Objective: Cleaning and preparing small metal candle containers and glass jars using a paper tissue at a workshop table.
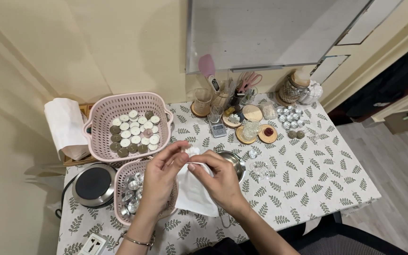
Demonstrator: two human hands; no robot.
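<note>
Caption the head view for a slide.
Both hands, left hand and right hand, pinch a white pouch above a leaf-patterned tablecloth.

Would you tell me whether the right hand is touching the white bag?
Touching: the head view shows the right hand pinching the top of the white bag, fingers pressed on it.

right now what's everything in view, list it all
large basket: one, pink, back left of table, holds white and dark tealights
small basket: one, pink, front left, holds silver cups
hot plate: one, black and silver, left of small basket
scale: one, silver, table centre
wooden coasters: several, tan, behind centre
loose silver cups: a cluster, back right
jar: one, glass, back right
metal bowl: one, silver, behind right hand
tablecloth: one, white with green leaves
white bag: one, held between both hands
left hand: fingers pinching bag top
right hand: gripping bag
</note>
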